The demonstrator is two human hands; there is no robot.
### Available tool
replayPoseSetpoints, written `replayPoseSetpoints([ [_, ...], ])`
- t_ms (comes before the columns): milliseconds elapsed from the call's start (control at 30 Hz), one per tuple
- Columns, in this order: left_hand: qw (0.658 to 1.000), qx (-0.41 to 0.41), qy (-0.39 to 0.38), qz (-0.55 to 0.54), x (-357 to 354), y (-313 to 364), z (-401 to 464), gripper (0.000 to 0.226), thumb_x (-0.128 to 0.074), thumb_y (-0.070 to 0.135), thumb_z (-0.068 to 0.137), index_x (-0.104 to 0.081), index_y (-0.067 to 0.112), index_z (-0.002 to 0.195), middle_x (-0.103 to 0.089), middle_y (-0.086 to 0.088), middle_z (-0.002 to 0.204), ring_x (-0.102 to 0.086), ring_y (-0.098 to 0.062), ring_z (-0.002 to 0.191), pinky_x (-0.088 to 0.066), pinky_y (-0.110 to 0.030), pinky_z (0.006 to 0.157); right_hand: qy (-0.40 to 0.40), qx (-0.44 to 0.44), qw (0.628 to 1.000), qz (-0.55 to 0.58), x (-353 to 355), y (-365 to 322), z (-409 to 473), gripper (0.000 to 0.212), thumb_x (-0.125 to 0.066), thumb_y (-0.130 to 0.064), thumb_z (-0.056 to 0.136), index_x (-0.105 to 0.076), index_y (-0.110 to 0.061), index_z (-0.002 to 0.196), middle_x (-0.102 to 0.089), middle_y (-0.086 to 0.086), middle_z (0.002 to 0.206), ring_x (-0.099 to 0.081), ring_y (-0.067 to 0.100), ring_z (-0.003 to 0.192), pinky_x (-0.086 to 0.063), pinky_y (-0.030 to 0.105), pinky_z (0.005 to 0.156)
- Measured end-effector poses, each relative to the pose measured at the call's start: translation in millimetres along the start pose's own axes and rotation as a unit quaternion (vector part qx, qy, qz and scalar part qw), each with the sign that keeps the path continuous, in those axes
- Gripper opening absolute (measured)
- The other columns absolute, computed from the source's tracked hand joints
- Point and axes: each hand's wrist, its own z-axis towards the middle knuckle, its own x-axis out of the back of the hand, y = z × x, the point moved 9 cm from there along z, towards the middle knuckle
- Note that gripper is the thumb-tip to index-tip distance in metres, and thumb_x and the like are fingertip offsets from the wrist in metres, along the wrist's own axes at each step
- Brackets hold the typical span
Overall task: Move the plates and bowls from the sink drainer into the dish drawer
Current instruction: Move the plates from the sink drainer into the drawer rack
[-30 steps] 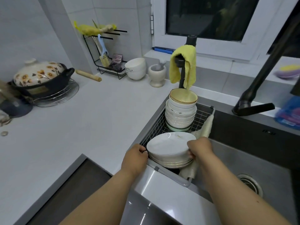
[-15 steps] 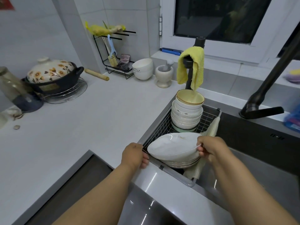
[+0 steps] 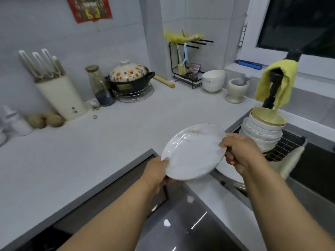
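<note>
A white plate (image 3: 192, 153) with a thin gold rim is held tilted in the air, left of the sink drainer (image 3: 288, 145). My left hand (image 3: 156, 171) grips its lower left edge and my right hand (image 3: 239, 151) grips its right edge. A tall stack of white bowls (image 3: 262, 131) stands in the wire drainer, topped by a bowl with a yellowish inside. More plates (image 3: 230, 171) lie in the drainer, mostly hidden behind my right arm. Below the plate a dark opening (image 3: 116, 194) shows at the counter's front edge.
A black tap (image 3: 273, 87) with a yellow cloth stands behind the bowls. On the white counter are a knife block (image 3: 59, 95), a flowered pot (image 3: 130, 78), a glass bottle, a rolling pin, a rack, two stacked bowls (image 3: 213, 80) and a mortar (image 3: 236, 90). Sink basin lies at right.
The top plate has been lifted out of the drainer and carried left and up. My left hand left the drainer edge and took the plate's left rim. The view turned left.
</note>
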Motion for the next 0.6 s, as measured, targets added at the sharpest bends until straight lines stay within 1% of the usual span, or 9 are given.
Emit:
replayPoseSetpoints([
  [67, 0.999, -0.025, 0.035, -0.008, 36, 4, -18, 0.023, -0.042, 0.018, 0.102, -0.060, 0.006, 0.095, -0.060, -0.009, 0.069, -0.056, -0.011, 0.038, -0.044, -0.019, 0.036, -0.034, 0.006, 0.999, 0.003, -36, 4, -9, 0.023, -0.049, 0.004, 0.081, -0.053, -0.011, 0.064, -0.035, 0.001, 0.048, -0.024, 0.009, 0.033, -0.018, 0.015, 0.035],
  [100, 0.998, -0.035, 0.053, -0.014, 54, 5, -26, 0.026, -0.040, 0.020, 0.103, -0.060, 0.007, 0.092, -0.059, -0.008, 0.066, -0.053, -0.010, 0.036, -0.041, -0.017, 0.035, -0.046, 0.001, 0.999, 0.001, -53, 8, -16, 0.017, -0.051, 0.000, 0.082, -0.056, -0.011, 0.070, -0.037, 0.000, 0.051, -0.027, 0.010, 0.036, -0.022, 0.017, 0.036],
  [167, 0.995, -0.047, 0.085, -0.027, 92, -1, -43, 0.030, -0.038, 0.024, 0.103, -0.061, 0.008, 0.093, -0.060, -0.007, 0.066, -0.052, -0.013, 0.042, -0.042, -0.019, 0.038, -0.069, -0.024, 0.997, -0.011, -89, 19, -34, 0.004, -0.055, -0.012, 0.084, -0.059, -0.014, 0.084, -0.044, 0.002, 0.061, -0.038, 0.013, 0.047, -0.032, 0.023, 0.044],
  [267, 0.989, -0.061, 0.126, -0.052, 147, -16, -72, 0.035, -0.038, 0.028, 0.103, -0.063, 0.011, 0.087, -0.062, -0.008, 0.068, -0.052, -0.019, 0.051, -0.045, -0.025, 0.048, -0.121, -0.068, 0.990, -0.011, -143, 39, -68, 0.010, -0.054, -0.024, 0.088, -0.060, -0.015, 0.088, -0.055, 0.004, 0.071, -0.051, 0.019, 0.064, -0.043, 0.030, 0.056],
  [300, 0.987, -0.066, 0.138, -0.059, 164, -20, -84, 0.036, -0.038, 0.028, 0.102, -0.063, 0.011, 0.082, -0.061, -0.009, 0.067, -0.051, -0.020, 0.051, -0.043, -0.027, 0.051, -0.147, -0.076, 0.986, -0.007, -162, 44, -81, 0.012, -0.053, -0.025, 0.089, -0.060, -0.016, 0.088, -0.057, 0.003, 0.071, -0.053, 0.019, 0.065, -0.044, 0.030, 0.057],
  [367, 0.981, -0.067, 0.162, -0.079, 201, -34, -108, 0.035, -0.041, 0.026, 0.101, -0.063, 0.010, 0.079, -0.057, -0.008, 0.061, -0.046, -0.020, 0.047, -0.039, -0.025, 0.049, -0.199, -0.083, 0.976, -0.018, -199, 55, -107, 0.013, -0.050, -0.026, 0.089, -0.061, -0.018, 0.086, -0.061, -0.001, 0.067, -0.057, 0.017, 0.064, -0.046, 0.029, 0.058],
  [433, 0.974, -0.061, 0.190, -0.108, 239, -53, -133, 0.031, -0.044, 0.025, 0.100, -0.063, 0.008, 0.081, -0.057, -0.007, 0.059, -0.045, -0.019, 0.044, -0.038, -0.023, 0.044, -0.235, -0.082, 0.968, -0.032, -233, 67, -133, 0.015, -0.049, -0.025, 0.091, -0.060, -0.018, 0.083, -0.060, -0.002, 0.061, -0.055, 0.016, 0.059, -0.044, 0.029, 0.058],
  [500, 0.963, -0.052, 0.225, -0.135, 279, -76, -158, 0.029, -0.046, 0.026, 0.099, -0.063, 0.006, 0.086, -0.058, -0.009, 0.061, -0.046, -0.020, 0.045, -0.038, -0.023, 0.044, -0.267, -0.090, 0.959, -0.038, -264, 83, -159, 0.015, -0.048, -0.024, 0.091, -0.058, -0.016, 0.082, -0.055, -0.003, 0.053, -0.050, 0.014, 0.053, -0.040, 0.029, 0.056],
  [600, 0.945, -0.042, 0.278, -0.167, 331, -108, -201, 0.029, -0.050, 0.026, 0.096, -0.064, 0.001, 0.093, -0.055, -0.009, 0.058, -0.043, -0.019, 0.039, -0.033, -0.019, 0.039, -0.315, -0.109, 0.942, -0.048, -308, 112, -202, 0.013, -0.048, -0.022, 0.090, -0.055, -0.015, 0.082, -0.051, -0.005, 0.044, -0.046, 0.015, 0.053, -0.039, 0.025, 0.050],
])
